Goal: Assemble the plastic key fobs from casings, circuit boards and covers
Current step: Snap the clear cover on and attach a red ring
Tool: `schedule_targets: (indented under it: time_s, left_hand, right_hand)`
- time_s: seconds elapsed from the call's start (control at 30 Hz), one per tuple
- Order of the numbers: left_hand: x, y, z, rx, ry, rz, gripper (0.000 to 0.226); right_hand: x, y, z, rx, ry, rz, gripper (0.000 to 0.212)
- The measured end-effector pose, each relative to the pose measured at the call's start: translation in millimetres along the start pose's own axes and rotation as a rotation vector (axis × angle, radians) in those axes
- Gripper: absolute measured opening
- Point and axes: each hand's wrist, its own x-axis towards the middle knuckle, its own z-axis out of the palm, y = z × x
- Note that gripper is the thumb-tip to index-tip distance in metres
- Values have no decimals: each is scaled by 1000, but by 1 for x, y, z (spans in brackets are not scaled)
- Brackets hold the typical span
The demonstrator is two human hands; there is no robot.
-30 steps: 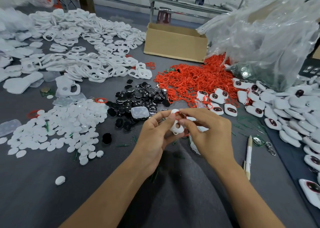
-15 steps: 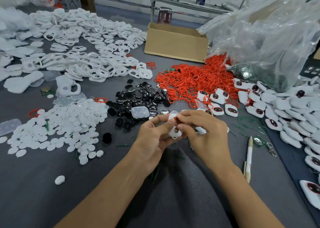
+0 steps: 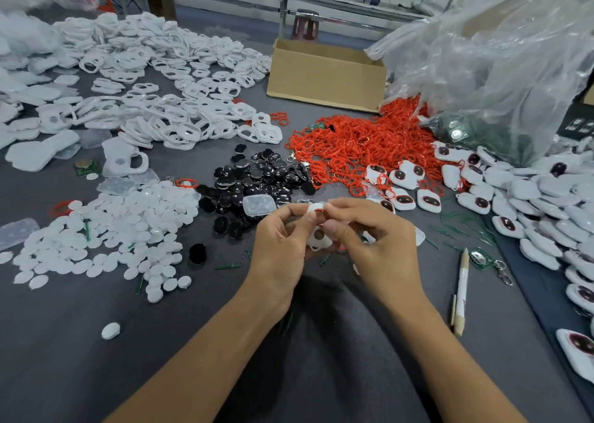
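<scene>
Right in the middle of the grey table (image 3: pixel 64 342), both hands are busy with one white casing (image 3: pixel 316 231), held up off the cloth between them. The left hand (image 3: pixel 279 245) grips it from the left side, thumb and fingers curled round it. The right hand (image 3: pixel 382 245) pinches the casing's top end with thumb and forefinger, right where a bit of red loop (image 3: pixel 319 210) pokes out. Can't tell if the loop is actually threaded through or just pressed against it.

Just beyond the fingers there's a clear plastic cover (image 3: pixel 258 204) lying on the edge of a heap of black covers (image 3: pixel 257 175). One stray black cover (image 3: pixel 197 253) sits left of the left hand. Further left is a big spread of white oval discs (image 3: pixel 122 229), with one lone disc (image 3: pixel 111 330) well apart near the front.

Behind the hands on the right is a big tangle of red loops (image 3: pixel 360 139), and finished fobs (image 3: pixel 530 194) run down the right side. A pen (image 3: pixel 461 290) lies right of the right wrist, near a small circuit board (image 3: pixel 480 257) on a clasp. Far back: a heap of white casing frames (image 3: pixel 160 107), a cardboard box (image 3: pixel 324 75) and a crumpled clear plastic bag (image 3: pixel 498 53).
</scene>
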Motion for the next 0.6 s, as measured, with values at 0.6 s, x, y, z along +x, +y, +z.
schedule_targets:
  time_s: [0.6]
  left_hand:
    - [-6,-3,4,422,32,299,12]
  right_hand:
    - [-2,-5,11,182,38,250,15]
